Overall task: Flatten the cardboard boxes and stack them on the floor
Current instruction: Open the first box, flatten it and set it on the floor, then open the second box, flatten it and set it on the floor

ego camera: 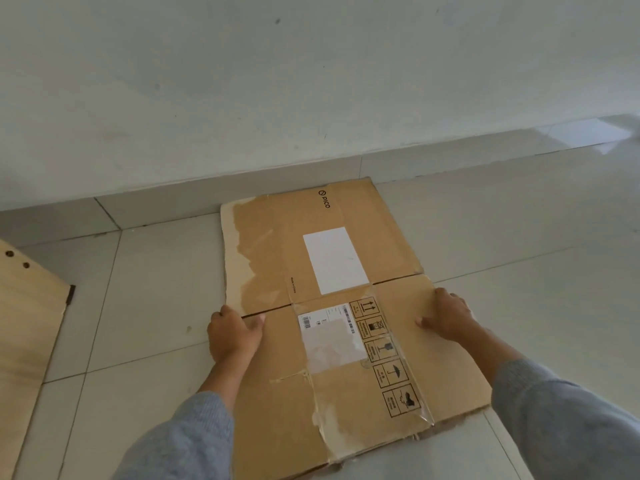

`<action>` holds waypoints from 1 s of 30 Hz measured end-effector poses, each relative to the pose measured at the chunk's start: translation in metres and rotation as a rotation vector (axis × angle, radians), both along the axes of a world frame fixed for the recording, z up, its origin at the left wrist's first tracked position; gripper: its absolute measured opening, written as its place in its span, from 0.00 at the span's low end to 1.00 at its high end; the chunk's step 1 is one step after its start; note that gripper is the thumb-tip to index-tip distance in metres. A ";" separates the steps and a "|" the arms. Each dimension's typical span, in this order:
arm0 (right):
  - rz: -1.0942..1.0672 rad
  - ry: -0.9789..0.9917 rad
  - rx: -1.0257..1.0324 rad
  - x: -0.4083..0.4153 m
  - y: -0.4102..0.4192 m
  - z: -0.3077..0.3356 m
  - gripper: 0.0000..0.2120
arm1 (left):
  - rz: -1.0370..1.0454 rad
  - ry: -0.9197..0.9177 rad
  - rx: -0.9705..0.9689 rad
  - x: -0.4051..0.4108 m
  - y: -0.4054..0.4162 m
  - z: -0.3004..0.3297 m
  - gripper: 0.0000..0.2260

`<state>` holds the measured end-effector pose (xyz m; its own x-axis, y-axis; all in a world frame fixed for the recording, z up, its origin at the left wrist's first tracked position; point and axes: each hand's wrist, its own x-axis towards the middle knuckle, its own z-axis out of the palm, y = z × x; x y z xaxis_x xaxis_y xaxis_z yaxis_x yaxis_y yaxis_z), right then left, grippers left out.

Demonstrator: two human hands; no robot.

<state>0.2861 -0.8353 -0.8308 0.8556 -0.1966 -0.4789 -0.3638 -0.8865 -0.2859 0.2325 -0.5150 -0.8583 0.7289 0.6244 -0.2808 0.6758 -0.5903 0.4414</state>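
A flattened brown cardboard box (346,393) lies on the pale tiled floor, its flaps spread toward the wall. It carries a white label, a barcode sticker, clear tape and black handling symbols. My left hand (232,336) grips its left edge at the slit between flap and panel, thumb on top. My right hand (446,317) rests on the box's right side near the edge, fingers curled over the cardboard. Both sleeves are grey.
A light wooden board (27,317) with drilled holes lies on the floor at the left. The white wall and its tiled skirting (311,174) run just behind the box. Bare floor tiles (149,289) lie on both sides of the cardboard.
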 end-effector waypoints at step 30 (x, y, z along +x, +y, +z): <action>0.538 -0.657 0.070 -0.085 0.295 0.771 0.13 | -0.312 -0.343 0.479 -0.094 0.183 0.800 0.10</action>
